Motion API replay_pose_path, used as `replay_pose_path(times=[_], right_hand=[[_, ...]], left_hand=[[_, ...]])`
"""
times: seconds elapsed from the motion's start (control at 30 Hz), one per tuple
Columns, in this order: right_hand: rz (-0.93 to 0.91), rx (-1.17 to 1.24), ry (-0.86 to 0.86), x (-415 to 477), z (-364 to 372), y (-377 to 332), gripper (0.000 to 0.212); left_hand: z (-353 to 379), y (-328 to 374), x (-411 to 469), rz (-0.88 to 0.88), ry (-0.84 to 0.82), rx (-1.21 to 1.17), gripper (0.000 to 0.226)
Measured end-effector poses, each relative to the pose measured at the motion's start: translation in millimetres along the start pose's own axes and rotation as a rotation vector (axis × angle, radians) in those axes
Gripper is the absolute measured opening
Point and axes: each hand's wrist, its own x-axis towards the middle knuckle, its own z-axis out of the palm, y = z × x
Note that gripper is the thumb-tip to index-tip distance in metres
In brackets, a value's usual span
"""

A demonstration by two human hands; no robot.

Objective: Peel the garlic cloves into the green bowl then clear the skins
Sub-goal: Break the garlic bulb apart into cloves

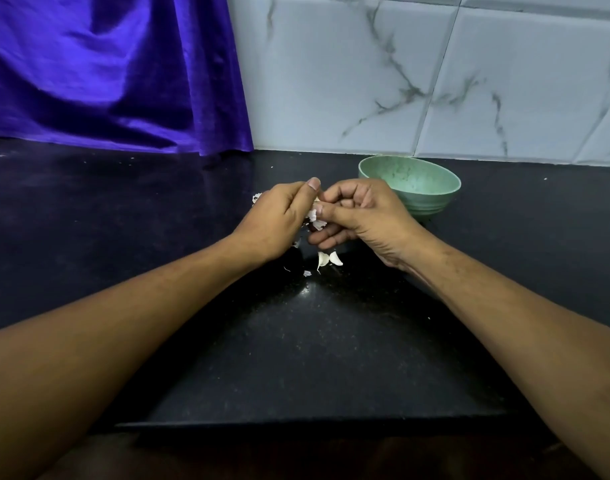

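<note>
Forearms reach across the black surface; my left hand and right hand both pinch one garlic clove, green bowl at two o'clock.

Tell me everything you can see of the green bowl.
The green bowl is round, pale green with dark speckles, matte and plastic-looking, with shallow ridges ringing its lower outside. It stands upright on the black counter, close to the marbled tile wall. The right hand covers its near left side in this view; whether they touch cannot be told. The inner wall that shows is bare; the bottom is hidden.
</note>
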Motion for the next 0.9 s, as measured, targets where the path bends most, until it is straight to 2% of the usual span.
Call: replay_pose_path(times=[0.17,0.27,0.37,0.5,0.63,0.8,0.9], right_hand=[[0.003,0.016,-0.025,-0.1,-3.8,2.5,0.002],[0.021,0.002,-0.038,1.7,-8.0,2.2,0.011],[0.039,-0.009,-0.058,2.6,-10.7,-0.5,0.014],[0.069,-0.011,-0.017,4.8,-8.6,2.3,0.016],[0.095,-0.041,-0.006,5.6,-12.6,1.1,0.014],[0.073,-0.051,0.048,5.6,-15.1,0.7,0.015],[0.089,-0.021,0.042,5.6,-13.8,0.7,0.027]], left_hand=[[-3.8,-0.1,1.3,0.025,-0.024,0.004,0.047],[-3.8,-3.3,3.0,0.043,-0.055,0.025,0.047],[-7.3,-5.8,3.9,0.043,-0.092,0.041,0.038],[-10.8,-7.4,3.4,-0.028,-0.087,-0.089,0.023],[-14.0,-7.2,0.2,-0.054,-0.089,-0.185,0.025],[-19.1,-5.5,-2.8,-0.052,-0.127,-0.144,0.023],[-19.5,-4.9,-3.2,-0.043,-0.133,-0.109,0.02]])
